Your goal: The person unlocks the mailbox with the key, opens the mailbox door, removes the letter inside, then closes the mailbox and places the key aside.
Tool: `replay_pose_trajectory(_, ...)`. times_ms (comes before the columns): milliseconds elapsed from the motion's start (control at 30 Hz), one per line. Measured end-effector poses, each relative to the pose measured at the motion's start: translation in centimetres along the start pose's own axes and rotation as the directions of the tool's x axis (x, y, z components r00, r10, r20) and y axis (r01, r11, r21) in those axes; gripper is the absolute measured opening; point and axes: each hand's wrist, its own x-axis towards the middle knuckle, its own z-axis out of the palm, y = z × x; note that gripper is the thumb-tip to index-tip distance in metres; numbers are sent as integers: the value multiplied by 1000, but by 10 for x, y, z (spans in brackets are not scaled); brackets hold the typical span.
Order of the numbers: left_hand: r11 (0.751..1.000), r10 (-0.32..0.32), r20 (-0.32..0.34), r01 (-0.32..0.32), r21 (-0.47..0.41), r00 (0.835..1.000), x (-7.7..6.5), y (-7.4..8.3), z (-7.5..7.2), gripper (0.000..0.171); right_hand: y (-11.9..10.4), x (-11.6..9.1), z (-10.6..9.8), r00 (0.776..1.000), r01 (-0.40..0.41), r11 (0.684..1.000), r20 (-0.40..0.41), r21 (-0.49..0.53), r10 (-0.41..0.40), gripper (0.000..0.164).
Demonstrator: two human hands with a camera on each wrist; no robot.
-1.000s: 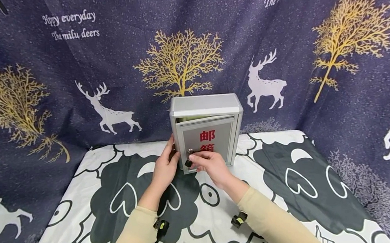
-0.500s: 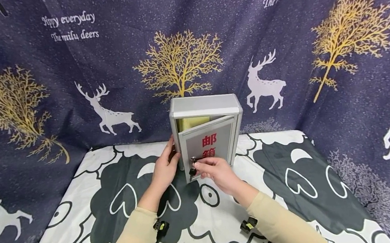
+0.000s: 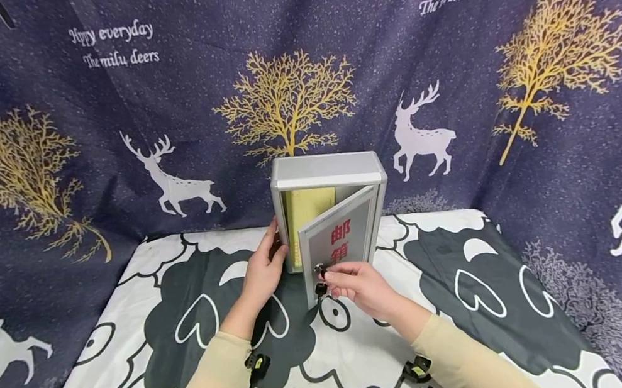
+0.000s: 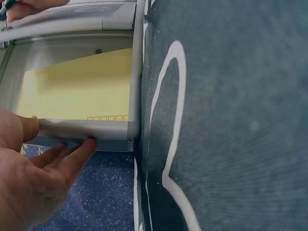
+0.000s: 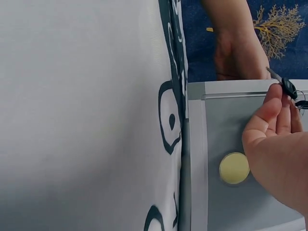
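A silver mailbox (image 3: 326, 166) with red characters stands upright, its door (image 3: 324, 237) swung partly outward from the left edge. My right hand (image 3: 362, 286) pinches a key at the door's lock (image 3: 319, 269), and the fingers partly hide it. A second black-headed key (image 5: 288, 89) dangles beside the fingertips. With thumb on the front frame and fingers along the outer side wall, my left hand (image 4: 36, 178) holds the mailbox's left side. Inside, behind the door, a yellow envelope (image 4: 79, 91) with a row of small red squares leans against the back.
Beneath the mailbox lies a white and dark grey patterned cloth (image 3: 341, 368). A dark blue curtain (image 3: 181, 94) printed with deer and golden trees hangs close behind. On the door is a round yellow sticker (image 5: 234, 168).
The mailbox door has swung wider toward me, uncovering the yellow envelope. My right hand has moved nearer and slightly right with the key, while the left hand stays on the box's side.
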Motion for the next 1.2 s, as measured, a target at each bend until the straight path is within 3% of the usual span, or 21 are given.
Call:
replay_pose_trajectory(567, 1000, -7, 20, 7, -8, 1000, -2, -1, -1, 71, 0, -27, -29, 990, 6, 1000, 143, 30, -11, 22)
replay_pose_trajectory(800, 1000, -21, 22, 21, -20, 1000, -2, -2, 0, 71, -1, -37, -43, 966, 33, 998, 255, 61, -48, 28)
replay_pose_trajectory(1200, 999, -41, 26, 42, -14, 999, -2, -1, -1, 69, -7, -49, -65, 923, -2, 993, 382, 119, -44, 31)
